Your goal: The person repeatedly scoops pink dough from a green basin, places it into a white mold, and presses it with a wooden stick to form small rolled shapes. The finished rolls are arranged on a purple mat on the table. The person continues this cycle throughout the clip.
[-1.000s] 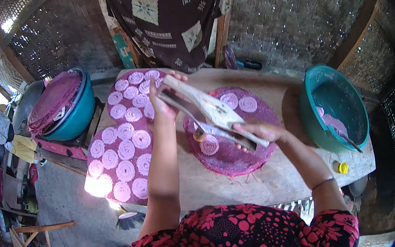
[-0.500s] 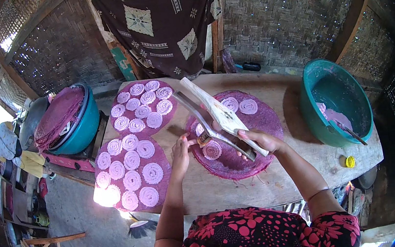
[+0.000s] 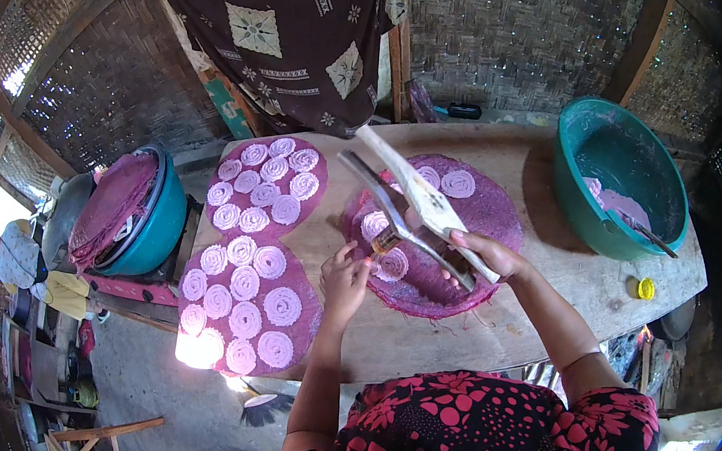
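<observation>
My right hand (image 3: 489,255) grips the lower end of a long two-armed metal press (image 3: 416,196), which slants up and away over a round purple woven tray (image 3: 490,214). My left hand (image 3: 345,280) is at the tray's left rim. Its fingers are slightly apart and its fingertips reach the press's small nozzle (image 3: 384,242). A fresh pink dough spiral (image 3: 391,264) lies on the tray just below the nozzle. Two more spirals (image 3: 458,184) lie farther back on the same tray.
Two purple trays (image 3: 210,321) (image 3: 319,176) covered with several pink spirals lie on the wooden table's (image 3: 567,290) left side. A teal basin (image 3: 621,175) with pink dough and a spoon stands right, with a yellow cap (image 3: 646,288) nearby. Another teal basin (image 3: 154,228) holds stacked trays at far left.
My left hand has let go of the press's upper arm and dropped to the nozzle by the tray. The right hand has kept hold of the press.
</observation>
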Available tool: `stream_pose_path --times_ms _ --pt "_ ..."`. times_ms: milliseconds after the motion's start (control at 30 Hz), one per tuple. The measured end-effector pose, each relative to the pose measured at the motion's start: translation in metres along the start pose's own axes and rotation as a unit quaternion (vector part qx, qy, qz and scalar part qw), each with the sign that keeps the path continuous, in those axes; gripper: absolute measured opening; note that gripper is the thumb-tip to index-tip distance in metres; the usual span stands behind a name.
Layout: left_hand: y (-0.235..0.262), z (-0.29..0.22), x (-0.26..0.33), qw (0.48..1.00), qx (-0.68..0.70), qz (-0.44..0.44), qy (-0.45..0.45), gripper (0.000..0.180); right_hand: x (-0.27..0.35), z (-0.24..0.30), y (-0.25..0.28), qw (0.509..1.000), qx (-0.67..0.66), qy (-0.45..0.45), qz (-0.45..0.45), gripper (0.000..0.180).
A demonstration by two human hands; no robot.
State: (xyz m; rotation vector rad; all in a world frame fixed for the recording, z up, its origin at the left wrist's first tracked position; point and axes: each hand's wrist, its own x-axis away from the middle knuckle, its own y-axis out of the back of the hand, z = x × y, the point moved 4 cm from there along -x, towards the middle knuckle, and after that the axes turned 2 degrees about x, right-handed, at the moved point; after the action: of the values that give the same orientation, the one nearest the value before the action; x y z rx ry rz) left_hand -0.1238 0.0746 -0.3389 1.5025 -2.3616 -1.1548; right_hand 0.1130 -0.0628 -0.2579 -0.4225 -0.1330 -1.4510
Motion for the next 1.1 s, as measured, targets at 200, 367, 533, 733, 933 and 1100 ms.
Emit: stream_pose_path --times_ms 200,367,533,733,933,1100 --pt "-0.002 -0.012 0.004 0.992 -0.121 0.023 -0.017 0.016 0.015 -0.003 0.013 0.999 -0.007 0.036 -0.028 0.063" --pt "-0.005 -0.022 0.001 0.987 -0.151 0.033 -0.042 0.018 0.025 -0.009 0.017 0.997 -0.025 0.046 -0.055 0.063" --pt "-0.002 -0.03 -0.002 0.991 -0.13 0.013 -0.026 0.03 0.034 -0.024 0.033 0.999 -0.005 0.033 -0.033 0.068" --pt "0.049 -0.003 -0.001 0.984 -0.024 -0.165 -0.062 0.028 0.052 -0.07 0.054 0.979 -0.154 0.112 0.067 0.092" --pt "0.052 0.005 0.049 0.992 0.092 -0.082 -0.041 0.021 0.05 -0.122 0.031 0.896 -0.359 0.162 0.204 0.11" --pt "0.038 -0.021 0.072 0.997 0.016 -0.057 -0.04 0.016 0.027 -0.128 0.018 0.881 -0.396 0.157 0.207 0.111"
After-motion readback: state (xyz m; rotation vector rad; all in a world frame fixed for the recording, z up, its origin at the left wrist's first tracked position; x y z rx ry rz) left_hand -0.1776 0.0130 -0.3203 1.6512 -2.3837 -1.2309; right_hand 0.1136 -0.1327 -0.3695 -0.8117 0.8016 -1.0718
